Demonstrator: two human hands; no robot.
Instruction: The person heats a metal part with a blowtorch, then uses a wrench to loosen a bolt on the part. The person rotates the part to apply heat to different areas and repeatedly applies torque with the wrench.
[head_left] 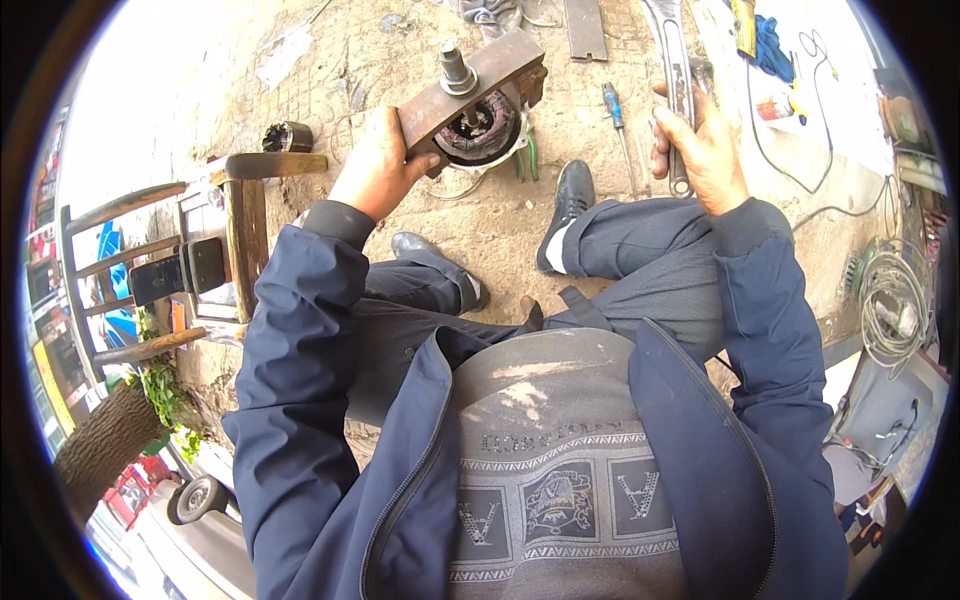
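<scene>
My left hand (376,165) grips the near left end of a rusty steel bar (425,115), thumb on its near side. A large bolt (457,72) with a nut stands up through the middle of the bar. Below the bar shows a round motor housing (478,158) with copper windings and a shaft at its centre. In my right hand (705,145) is a long steel wrench (676,75), held upright in the picture with its ring end toward me. Its far end is cut off by the picture's upper edge.
Beyond my shoes lie a blue-handled screwdriver (613,105), green-handled pliers (531,155) and a flat metal plate (585,30). A dark metal ring (287,137) sits at left, near a wooden chair (245,220) with a phone. Coiled cable (895,310) lies at right.
</scene>
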